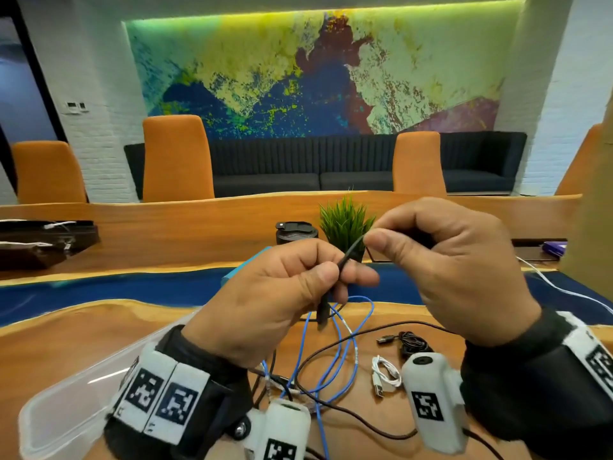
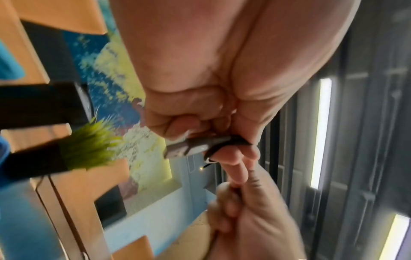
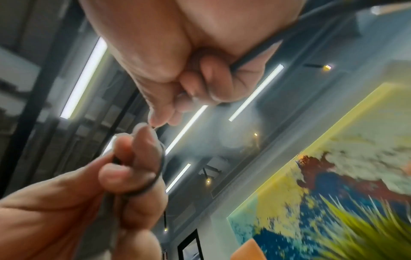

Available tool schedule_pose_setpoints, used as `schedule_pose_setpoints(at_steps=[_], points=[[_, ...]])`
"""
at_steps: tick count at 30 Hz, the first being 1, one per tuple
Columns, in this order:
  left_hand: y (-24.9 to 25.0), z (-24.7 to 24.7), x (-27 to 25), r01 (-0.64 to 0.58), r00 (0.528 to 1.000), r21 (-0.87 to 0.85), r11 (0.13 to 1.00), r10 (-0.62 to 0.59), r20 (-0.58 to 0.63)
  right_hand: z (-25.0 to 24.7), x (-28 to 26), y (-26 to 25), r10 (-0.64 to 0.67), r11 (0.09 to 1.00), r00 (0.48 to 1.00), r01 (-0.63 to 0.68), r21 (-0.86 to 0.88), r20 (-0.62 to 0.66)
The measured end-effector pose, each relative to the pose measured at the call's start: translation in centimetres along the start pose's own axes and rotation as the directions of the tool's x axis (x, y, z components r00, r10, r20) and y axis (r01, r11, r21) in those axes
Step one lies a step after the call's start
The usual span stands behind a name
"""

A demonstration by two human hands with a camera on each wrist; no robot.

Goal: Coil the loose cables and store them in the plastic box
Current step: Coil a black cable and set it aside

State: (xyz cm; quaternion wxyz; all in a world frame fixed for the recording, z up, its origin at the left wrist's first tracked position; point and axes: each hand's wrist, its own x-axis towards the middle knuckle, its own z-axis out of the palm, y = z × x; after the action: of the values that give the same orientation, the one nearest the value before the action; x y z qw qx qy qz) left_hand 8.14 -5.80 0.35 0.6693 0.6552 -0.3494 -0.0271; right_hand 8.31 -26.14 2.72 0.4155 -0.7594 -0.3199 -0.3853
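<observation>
Head view: left hand (image 1: 265, 293) and right hand (image 1: 441, 263) both pinch black cable (image 1: 351, 250) stretched between them

The left hand (image 2: 200, 105) grips a black cable's plug (image 2: 191, 146) — the right hand (image 2: 251, 211) just below it.

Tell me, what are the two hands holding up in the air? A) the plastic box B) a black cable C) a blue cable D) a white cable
B: the left hand and the right hand both pinch a thin black cable between them, while the blue cable, white cable and plastic box lie on the table.
</observation>
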Motion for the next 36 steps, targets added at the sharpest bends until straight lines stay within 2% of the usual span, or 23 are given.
schedule_pose_setpoints(at_steps=[2, 4, 5, 6, 7, 8, 9, 11, 13, 16, 18, 20, 23, 26, 28, 30, 32, 33, 34, 36], points=[[0.5, 0.3, 0.1, -0.031, 0.999, -0.213, 0.976, 0.026, -0.027, 0.7, -0.2, 1.0, 0.093, 0.996, 0.996, -0.093, 0.012, 0.011], [0.9, 0.3, 0.3, -0.074, 0.992, -0.329, 0.942, 0.035, -0.122, 1.5, -0.7, 1.5, 0.166, 0.986, 0.977, -0.160, -0.056, 0.136], [1.0, 0.2, 0.4, -0.096, 0.984, -0.314, 0.945, 0.041, -0.176, 1.9, -1.0, 1.3, 0.181, 0.983, 0.958, -0.167, -0.081, 0.223], [1.0, -0.1, 0.4, -0.116, 0.971, -0.213, 0.970, 0.065, -0.229, 2.1, -1.2, 1.0, 0.171, 0.984, 0.934, -0.148, -0.095, 0.314], [0.8, -0.4, 0.3, -0.128, 0.957, -0.027, 0.991, 0.116, -0.268, 2.2, -1.3, 0.4, 0.137, 0.988, 0.907, -0.100, -0.114, 0.398], [0.5, -0.7, 0.3, -0.137, 0.946, 0.192, 0.972, 0.186, -0.267, 2.2, -1.3, -0.3, 0.094, 0.990, 0.882, -0.032, -0.141, 0.461], [0.3, -0.8, 0.2, -0.143, 0.944, 0.380, 0.914, 0.241, -0.224, 2.0, -1.3, -1.0, 0.053, 0.985, 0.871, 0.033, -0.167, 0.489], [0.2, -0.7, 0.2, -0.148, 0.954, 0.585, 0.798, 0.270, -0.127, 1.4, -1.0, -1.9, -0.013, 0.979, 0.905, 0.098, -0.181, 0.424], [0.3, -0.5, 0.1, -0.155, 0.966, 0.622, 0.767, 0.249, -0.066, 0.7, -0.6, -2.2, -0.055, 0.987, 0.955, 0.097, -0.132, 0.292], [0.3, 0.1, 0.0, -0.109, 0.990, 0.471, 0.875, 0.136, -0.025, 0.1, -0.2, -1.2, -0.042, 0.997, 0.993, 0.050, -0.063, 0.111], [0.2, 0.6, 0.0, -0.058, 0.998, 0.285, 0.957, 0.061, -0.002, 0.2, -0.1, -0.1, 0.039, 0.999, 0.999, -0.039, -0.026, -0.002], [0.1, 1.0, 0.0, 0.002, 1.000, 0.026, 1.000, -0.001, -0.006, 0.7, -0.4, 1.1, 0.132, 0.991, 0.989, -0.133, -0.013, -0.069], [0.6, 0.9, 0.3, 0.014, 0.997, -0.317, 0.948, -0.039, -0.074, 1.9, -0.9, 2.5, 0.219, 0.973, 0.976, -0.219, -0.076, -0.004], [1.3, 0.2, 0.4, -0.004, 0.979, -0.387, 0.922, -0.075, -0.190, 2.9, -1.5, 2.5, 0.259, 0.962, 0.947, -0.235, -0.141, 0.189], [1.2, -0.2, 0.4, -0.025, 0.964, -0.246, 0.969, -0.041, -0.263, 3.6, -2.0, 1.5, 0.245, 0.966, 0.901, -0.194, -0.173, 0.358], [0.7, -0.5, 0.4, -0.033, 0.956, 0.112, 0.993, 0.065, -0.287, 4.0, -2.1, 0.0, 0.172, 0.976, 0.863, -0.085, -0.199, 0.474], [0.1, -0.7, 0.3, -0.026, 0.972, 0.509, 0.860, 0.140, -0.188, 3.5, -1.8, -1.1, 0.117, 0.984, 0.888, -0.044, -0.171, 0.444], [0.0, -0.7, 0.2, -0.020, 0.978, 0.614, 0.789, 0.141, -0.150, 3.1, -1.6, -1.3, 0.105, 0.988, 0.917, -0.053, -0.143, 0.386], [0.0, -0.6, 0.2, -0.011, 0.983, 0.644, 0.765, 0.127, -0.135, 2.6, -1.3, -1.2, 0.093, 0.992, 0.942, -0.060, -0.111, 0.322], [0.3, -0.2, 0.2, 0.050, 0.989, 0.506, 0.861, 0.030, -0.148, 2.1, -0.9, -0.8, 0.093, 0.996, 0.968, -0.093, -0.010, 0.232]])
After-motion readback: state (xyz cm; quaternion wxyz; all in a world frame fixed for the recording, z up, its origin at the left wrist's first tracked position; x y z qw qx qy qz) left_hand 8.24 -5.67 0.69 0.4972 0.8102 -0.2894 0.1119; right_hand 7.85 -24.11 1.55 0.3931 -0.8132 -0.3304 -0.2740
